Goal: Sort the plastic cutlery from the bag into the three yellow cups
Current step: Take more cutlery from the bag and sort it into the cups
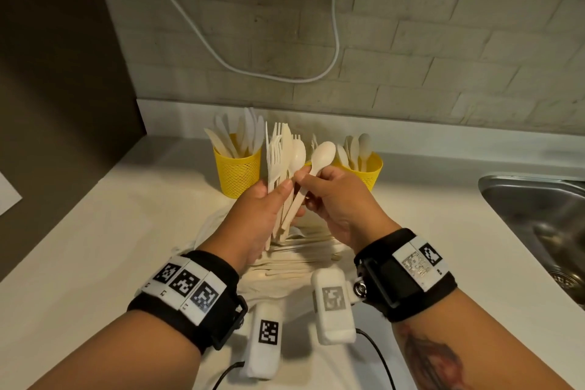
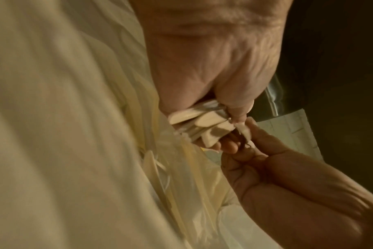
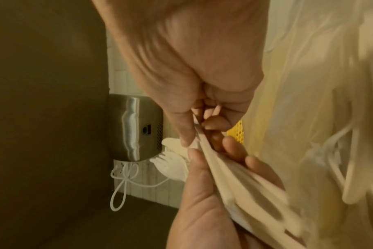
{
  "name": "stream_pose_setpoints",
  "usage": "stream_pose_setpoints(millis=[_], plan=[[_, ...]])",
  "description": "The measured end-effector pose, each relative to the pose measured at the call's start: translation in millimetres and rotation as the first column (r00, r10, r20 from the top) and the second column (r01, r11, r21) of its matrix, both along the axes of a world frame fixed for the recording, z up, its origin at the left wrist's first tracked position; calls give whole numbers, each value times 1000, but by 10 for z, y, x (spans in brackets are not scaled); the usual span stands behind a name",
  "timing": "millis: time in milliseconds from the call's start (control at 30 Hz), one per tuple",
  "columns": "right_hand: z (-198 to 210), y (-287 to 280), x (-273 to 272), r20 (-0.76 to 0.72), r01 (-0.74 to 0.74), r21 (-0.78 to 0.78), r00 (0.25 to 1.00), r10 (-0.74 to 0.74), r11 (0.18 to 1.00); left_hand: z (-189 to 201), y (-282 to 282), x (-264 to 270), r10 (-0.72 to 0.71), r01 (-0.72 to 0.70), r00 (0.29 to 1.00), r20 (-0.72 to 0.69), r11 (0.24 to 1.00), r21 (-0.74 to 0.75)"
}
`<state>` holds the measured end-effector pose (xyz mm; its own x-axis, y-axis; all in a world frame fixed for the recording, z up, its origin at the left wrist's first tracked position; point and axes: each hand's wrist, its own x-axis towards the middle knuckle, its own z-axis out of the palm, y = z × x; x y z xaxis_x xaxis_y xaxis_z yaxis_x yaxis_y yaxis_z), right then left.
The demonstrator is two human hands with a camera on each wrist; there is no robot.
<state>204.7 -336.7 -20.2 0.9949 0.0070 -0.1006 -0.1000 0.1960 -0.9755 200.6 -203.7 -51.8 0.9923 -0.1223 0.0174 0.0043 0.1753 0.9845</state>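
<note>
My left hand (image 1: 262, 209) grips a bunch of cream plastic cutlery (image 1: 281, 161) upright: forks, a knife and a spoon. Its handle ends (image 2: 202, 124) stick out below the fist. My right hand (image 1: 335, 196) pinches the neck of one spoon (image 1: 323, 153), tilted right, with its handle still against the bunch. Behind stand the yellow mesh cups: the left cup (image 1: 237, 174) holds knives, the right cup (image 1: 367, 171) holds spoons. The middle cup is mostly hidden by the hands. The clear bag (image 1: 285, 263) lies on the counter under the hands with more cutlery in it.
A steel sink (image 1: 538, 215) is set into the white counter (image 1: 95, 231) at the right. A hand dryer (image 3: 134, 128) hangs on the brick wall above, with a white cable (image 1: 221, 54) looping down. A dark panel stands at the left.
</note>
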Motion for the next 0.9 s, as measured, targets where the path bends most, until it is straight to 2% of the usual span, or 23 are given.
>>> stream_pose_setpoints(millis=[100,167,267,400,500,567,633,700,733,767,833,900], plan=[[-1,-1,3,33,14,-43,999,-13,999,-9,2,5,-24,20,999,46,995,95],[21,0,13,29,35,-58,999,-33,998,-14,-21,2,-17,12,999,44,995,104],[30,-15,41,19,83,-73,996,-82,994,-11,-40,6,43,-43,999,-6,999,25],[85,-111,101,-1,82,51,997,-82,995,-6,-7,39,115,-121,988,-100,991,-57],[284,-297,248,100,156,66,982,-162,986,-17,52,46,89,-99,989,-118,992,-76],[462,-462,377,263,297,53,917,-300,954,-15,78,39,45,-59,991,-127,992,-107],[583,-605,485,418,468,-1,803,-425,883,-8,83,32,5,-21,991,-131,992,-123],[593,-700,573,493,594,-77,721,-487,801,-4,74,30,-25,8,992,-126,991,-134],[540,-726,604,504,629,-124,706,-497,767,0,68,30,-34,17,991,-126,990,-137],[465,-739,636,499,638,-171,713,-492,751,4,63,30,-42,24,991,-128,990,-136],[246,-744,697,426,603,-270,774,-468,751,16,54,27,-53,35,990,-133,990,-136],[87,-680,682,298,508,-352,857,-420,786,28,63,19,-66,46,990,-129,988,-148]])
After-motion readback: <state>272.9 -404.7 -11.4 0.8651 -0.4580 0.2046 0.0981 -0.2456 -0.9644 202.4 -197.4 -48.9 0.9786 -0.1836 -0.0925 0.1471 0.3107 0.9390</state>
